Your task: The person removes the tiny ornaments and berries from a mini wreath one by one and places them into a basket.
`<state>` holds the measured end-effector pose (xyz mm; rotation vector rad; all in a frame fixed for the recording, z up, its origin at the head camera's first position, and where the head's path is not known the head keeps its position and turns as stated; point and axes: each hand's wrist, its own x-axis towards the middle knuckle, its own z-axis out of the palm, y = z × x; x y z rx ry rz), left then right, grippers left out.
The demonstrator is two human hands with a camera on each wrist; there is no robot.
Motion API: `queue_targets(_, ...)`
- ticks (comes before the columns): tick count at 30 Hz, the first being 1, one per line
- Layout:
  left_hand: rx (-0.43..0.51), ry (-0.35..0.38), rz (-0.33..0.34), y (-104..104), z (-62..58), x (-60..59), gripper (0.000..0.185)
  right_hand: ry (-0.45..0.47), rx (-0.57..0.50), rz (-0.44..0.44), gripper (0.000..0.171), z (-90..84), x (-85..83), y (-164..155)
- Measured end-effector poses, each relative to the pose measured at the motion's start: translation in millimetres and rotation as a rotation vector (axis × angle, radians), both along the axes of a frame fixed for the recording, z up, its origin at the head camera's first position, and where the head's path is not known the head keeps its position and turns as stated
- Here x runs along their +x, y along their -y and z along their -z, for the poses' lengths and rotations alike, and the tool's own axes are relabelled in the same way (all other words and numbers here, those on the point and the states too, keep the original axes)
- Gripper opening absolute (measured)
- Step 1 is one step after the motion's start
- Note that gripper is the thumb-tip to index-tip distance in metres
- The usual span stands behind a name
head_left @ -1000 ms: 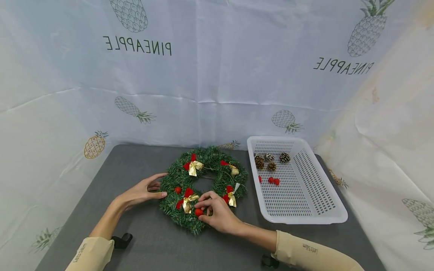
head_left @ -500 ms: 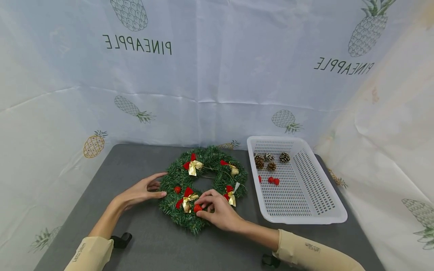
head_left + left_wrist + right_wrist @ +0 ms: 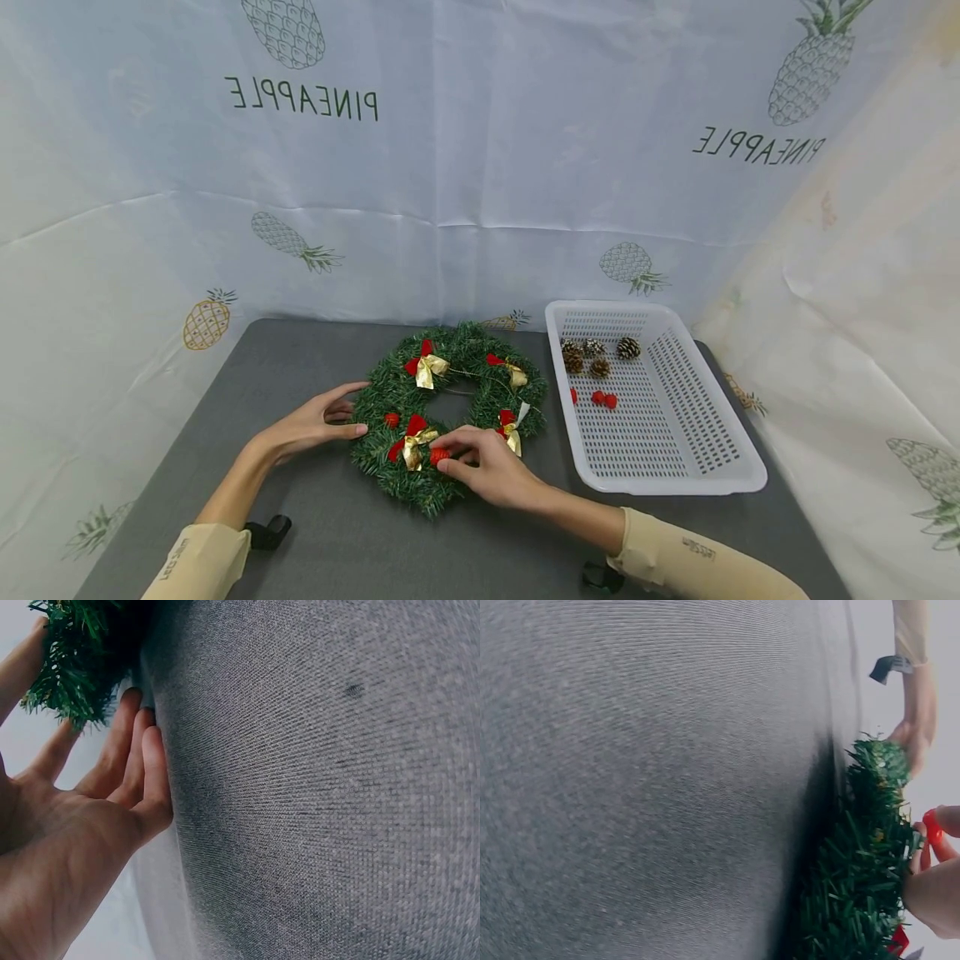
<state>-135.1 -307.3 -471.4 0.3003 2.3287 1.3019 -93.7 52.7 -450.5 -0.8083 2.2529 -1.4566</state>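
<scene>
A green wreath (image 3: 405, 492) with red and gold bows (image 3: 417, 450) lies on the dark table. At its left edge is my left hand (image 3: 315, 425), fingers spread and touching the greenery; the left wrist view shows the fingers (image 3: 116, 750) lightly bent, reaching low beside the wreath. My right hand (image 3: 491, 471) is over the wreath's lower right part. Its thumb and fingers pinch a small red berry ornament (image 3: 438, 456), which also shows as shiny red in the right wrist view. Another red berry (image 3: 392, 420) sits in the wreath's left side.
A white perforated basket (image 3: 675, 485) stands at the right, with several pinecones (image 3: 628, 348) and a few red berries (image 3: 604, 400) inside. Behind the table hangs a pale curtain (image 3: 480, 167) with pineapple prints. A black strap (image 3: 270, 533) is at the left wrist.
The right hand has closed its fingers onto the red berry and shifted slightly up and to the right. The left hand and the wreath have stayed nearly still.
</scene>
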Motion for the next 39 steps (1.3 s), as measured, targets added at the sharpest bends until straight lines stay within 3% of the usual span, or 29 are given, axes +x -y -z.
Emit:
queue_targets(5,-0.002,-0.001,-0.002,0,0.2,0.0,0.088,0.034,-0.054,-0.033,0.035,-13.8,-3.3,-4)
queue_targets(13,-0.013,0.004,-0.01,1,-0.4,0.0,0.088,0.007,-0.126,-0.031,0.035,-41.5,-13.6,-15)
queue_targets(23,-0.016,0.003,-0.008,1,-0.8,-1.1,0.088,-0.123,-0.227,0.082,0.032,-68.8,-27.9,-38)
queue_targets(31,-0.016,-0.001,-0.005,1,-0.7,-0.7,0.087,-0.163,-0.282,0.156,0.034,-91.5,-37.8,-60)
queue_targets(39,-0.007,0.001,-0.003,0,-0.1,0.2,0.088,-0.25,-0.291,0.283,0.037,-111.3,-56.4,-94)
